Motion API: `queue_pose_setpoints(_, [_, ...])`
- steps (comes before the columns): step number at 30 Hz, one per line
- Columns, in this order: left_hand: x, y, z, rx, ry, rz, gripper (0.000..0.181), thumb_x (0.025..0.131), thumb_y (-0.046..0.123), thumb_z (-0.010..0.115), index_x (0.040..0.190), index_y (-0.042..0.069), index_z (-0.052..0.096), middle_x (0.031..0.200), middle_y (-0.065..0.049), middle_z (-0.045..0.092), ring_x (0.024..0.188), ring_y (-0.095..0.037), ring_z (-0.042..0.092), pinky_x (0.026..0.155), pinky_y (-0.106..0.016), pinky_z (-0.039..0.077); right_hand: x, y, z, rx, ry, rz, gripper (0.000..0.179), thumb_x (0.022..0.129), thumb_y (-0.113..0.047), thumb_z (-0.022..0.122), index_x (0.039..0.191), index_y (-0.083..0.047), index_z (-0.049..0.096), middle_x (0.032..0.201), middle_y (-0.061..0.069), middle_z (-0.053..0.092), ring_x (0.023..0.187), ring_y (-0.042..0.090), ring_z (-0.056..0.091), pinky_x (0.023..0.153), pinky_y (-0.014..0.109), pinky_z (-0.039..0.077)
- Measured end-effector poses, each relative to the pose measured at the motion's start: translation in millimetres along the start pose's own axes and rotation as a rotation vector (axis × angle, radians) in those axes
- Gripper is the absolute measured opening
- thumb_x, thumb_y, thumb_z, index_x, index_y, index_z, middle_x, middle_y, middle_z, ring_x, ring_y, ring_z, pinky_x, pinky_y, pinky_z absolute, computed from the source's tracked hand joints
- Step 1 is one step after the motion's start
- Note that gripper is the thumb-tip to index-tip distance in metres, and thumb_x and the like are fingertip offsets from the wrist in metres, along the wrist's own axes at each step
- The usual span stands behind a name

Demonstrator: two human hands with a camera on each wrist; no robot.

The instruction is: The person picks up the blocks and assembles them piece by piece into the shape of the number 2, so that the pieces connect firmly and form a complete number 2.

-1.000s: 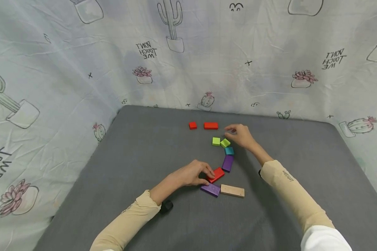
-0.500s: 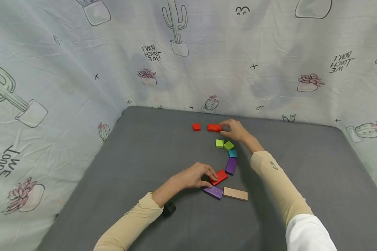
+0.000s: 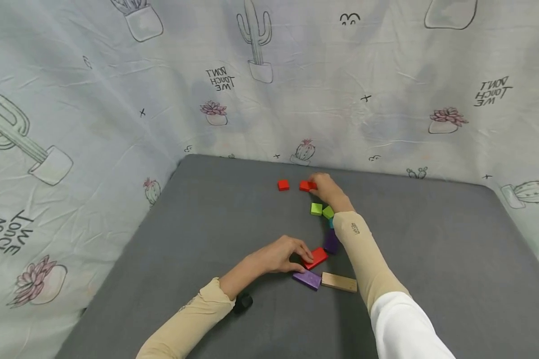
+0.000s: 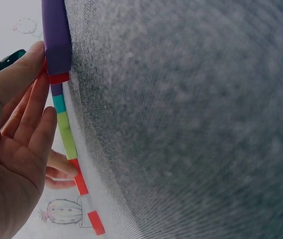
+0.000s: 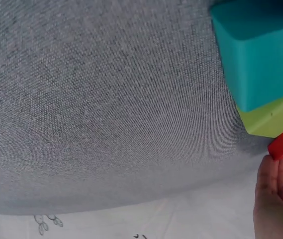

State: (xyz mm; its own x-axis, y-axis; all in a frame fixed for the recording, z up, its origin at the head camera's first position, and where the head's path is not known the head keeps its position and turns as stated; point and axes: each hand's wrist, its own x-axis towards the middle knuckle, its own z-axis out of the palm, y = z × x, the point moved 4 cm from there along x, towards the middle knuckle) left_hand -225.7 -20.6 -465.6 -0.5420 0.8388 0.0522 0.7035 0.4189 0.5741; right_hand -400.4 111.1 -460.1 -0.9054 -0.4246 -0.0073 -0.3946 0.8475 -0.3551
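Note:
My left hand [image 3: 280, 254] has its thumb and fingers around the left end of a red block [image 3: 318, 257]. Its thumb tip lies right at a light purple block [image 3: 307, 279] in front. Farther back, my right hand [image 3: 327, 191] grips the right end of another red block [image 3: 304, 185], whose rest shows to the left of the fingers. Between the hands runs a curved row: a dark purple block [image 3: 331, 242], a teal block [image 5: 260, 55], partly behind the right sleeve in the head view, and two lime green blocks [image 3: 316, 209].
A small red block [image 3: 283, 185] lies left of the gripped far one. A plain wooden block [image 3: 339, 282] sits beside the light purple one. Grey cloth [image 3: 206, 209] covers the table, and a printed curtain [image 3: 323, 75] hangs behind it.
My right hand has moved left to the far red block and closed on its right end; its forearm now crosses over part of the curved row. My left hand stays at its red block.

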Motion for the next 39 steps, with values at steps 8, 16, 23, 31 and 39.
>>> queue_pose_setpoints(8, [-0.6, -0.9, 1.4, -0.003, -0.003, -0.007, 0.026, 0.077, 0.02, 0.071, 0.102, 0.014, 0.07, 0.104, 0.005, 0.062, 0.099, -0.005, 0.055, 0.087, -0.016, 0.041, -4.9, 1, -15, 0.129, 0.078, 0.004, 0.03, 0.079, -0.008, 0.066, 0.105, 0.005, 0.06, 0.099, 0.018, 0.061, 0.086, 0.027, 0.056, 0.076, 0.039, 0.045])
queue_pose_setpoints(16, [-2.4, -2.5, -0.6, -0.001, -0.018, -0.028, 0.027, 0.077, 0.021, 0.071, 0.103, 0.015, 0.07, 0.105, 0.005, 0.061, 0.101, -0.006, 0.054, 0.089, -0.018, 0.04, -17.9, -12, -22, 0.102, 0.125, -0.208, 0.03, 0.078, -0.01, 0.068, 0.104, 0.004, 0.063, 0.098, 0.018, 0.063, 0.083, 0.027, 0.059, 0.073, 0.039, 0.048])
queue_pose_setpoints(23, [-2.7, -3.1, 1.2, -0.017, -0.023, -0.019, 0.027, 0.077, 0.021, 0.071, 0.103, 0.015, 0.069, 0.105, 0.006, 0.061, 0.101, -0.005, 0.053, 0.089, -0.018, 0.04, -35.3, -22, -20, 0.088, 0.122, -0.319, 0.028, 0.077, -0.012, 0.07, 0.102, 0.002, 0.065, 0.098, 0.014, 0.065, 0.079, 0.024, 0.06, 0.07, 0.036, 0.05])
queue_pose_setpoints(31, [-2.5, -4.3, 0.4, -0.028, -0.024, -0.015, 0.027, 0.077, 0.021, 0.071, 0.103, 0.015, 0.069, 0.105, 0.006, 0.061, 0.1, -0.004, 0.054, 0.089, -0.019, 0.04, -49.9, -40, -18, 0.116, 0.08, -0.478, 0.028, 0.074, -0.006, 0.072, 0.099, 0.002, 0.065, 0.097, 0.013, 0.065, 0.085, 0.023, 0.061, 0.074, 0.036, 0.05])
queue_pose_setpoints(39, [-2.4, -4.5, 1.7, -0.019, -0.021, -0.022, 0.027, 0.077, 0.022, 0.071, 0.104, 0.016, 0.069, 0.106, 0.007, 0.061, 0.1, -0.003, 0.053, 0.089, -0.019, 0.04, -57.8, -43, -12, 0.052, -0.015, -0.593, 0.028, 0.072, -0.004, 0.073, 0.099, 0.001, 0.066, 0.098, 0.012, 0.065, 0.09, 0.023, 0.061, 0.076, 0.034, 0.05])
